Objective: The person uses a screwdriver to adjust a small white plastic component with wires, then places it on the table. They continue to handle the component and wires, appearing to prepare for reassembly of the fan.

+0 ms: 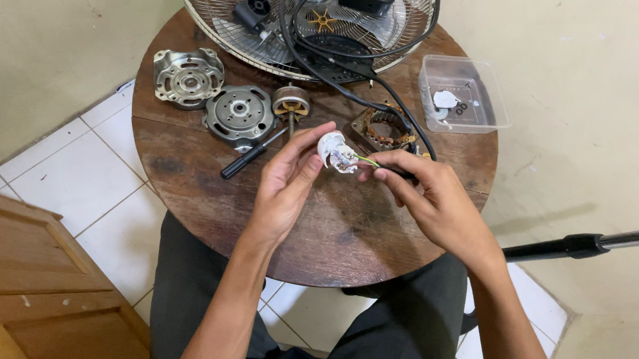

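A round, dark, worn wooden table (197, 214) serves as the landmark here. Above its middle, the left hand (285, 184) holds a small white plastic part (336, 151) with thin wires coming out of it; the thumb and forefinger are closed on the part's left side. The right hand (432, 201) meets it from the other side, its fingertips pinched together on the yellow-green wires (366, 161) and a black cable end just beside the white part.

On the table's far left lies a silver cast-metal motor housing (187, 76), and next to it a grey round metal motor cover (238, 113). A rotor with a brass-coloured disc and steel shaft (292, 103) stands just right of that cover. A black-handled screwdriver (252, 154) lies on the table close to the left hand. Behind the hands sits a copper-wound stator (385, 129). At the table's far edge rests a chrome wire fan guard (219, 3) with a black power cord (323, 73) looped over it. On the table's far right edge sits a clear plastic box (463, 96) holding small parts.
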